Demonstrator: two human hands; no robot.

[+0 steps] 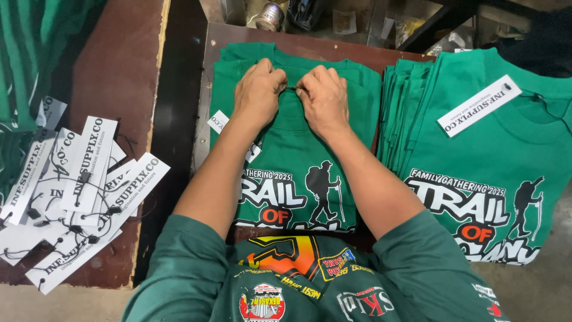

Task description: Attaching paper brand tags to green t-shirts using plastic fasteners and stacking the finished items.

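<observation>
A green printed T-shirt (pixel 298 149) tops a folded stack on a brown table (pixel 250 33) straight ahead of me. My left hand (pixel 257 92) and my right hand (pixel 325 98) meet at its collar, fingers pinched around a thin black tag string (pixel 291 89) between them. A white paper tag (pixel 218 121) lies partly under my left forearm. What my fingertips hold beyond the string is hidden.
A second stack of green shirts (pixel 476 173) with a white tag (pixel 479 105) on top stands at the right. A pile of white tags with black strings (pixel 71 191) lies on a brown surface at the left. A small tin (pixel 271 16) sits behind the table.
</observation>
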